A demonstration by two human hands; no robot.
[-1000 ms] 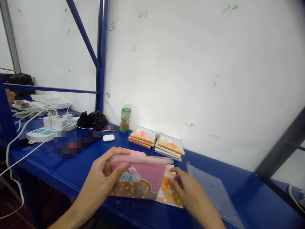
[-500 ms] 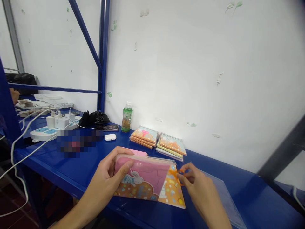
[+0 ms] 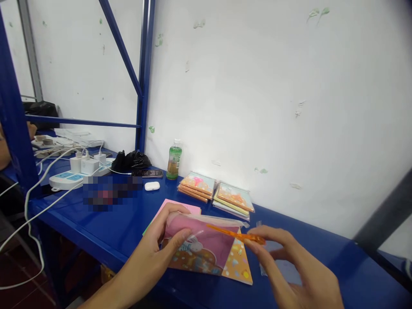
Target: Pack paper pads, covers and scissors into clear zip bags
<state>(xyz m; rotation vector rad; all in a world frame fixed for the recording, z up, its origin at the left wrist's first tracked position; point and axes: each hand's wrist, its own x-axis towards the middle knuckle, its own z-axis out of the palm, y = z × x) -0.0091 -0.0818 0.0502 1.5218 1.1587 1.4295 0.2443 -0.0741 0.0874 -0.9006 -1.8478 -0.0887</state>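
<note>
My left hand [image 3: 164,244] pinches a clear plastic pouch [image 3: 206,240], its thumb on the front and the fingers behind. The pouch has a pink sheet showing through it and its upper edge faces me. An orange booklet [image 3: 240,264] with a bunny print sticks out at the pouch's right side. My right hand [image 3: 289,262] holds orange plastic scissors [image 3: 254,237] by the handle end, between thumb and fingers. Their thin blades point left, across the pouch's upper front. A stack of pink paper [image 3: 165,205] lies on the table behind my left hand.
Two stacks of packaged craft sets [image 3: 196,184] lie by the wall, near a green-labelled bottle [image 3: 174,161]. A white earbud case [image 3: 152,186], a phone [image 3: 147,173], black plastic bags [image 3: 131,161] and a power strip [image 3: 66,178] with cables sit left. A clear plastic sheet [image 3: 286,268] lies under my right hand.
The scissors have turned so their blades now point left over the pouch. My right hand has moved right and swung round with them. My left hand keeps holding the pouch.
</note>
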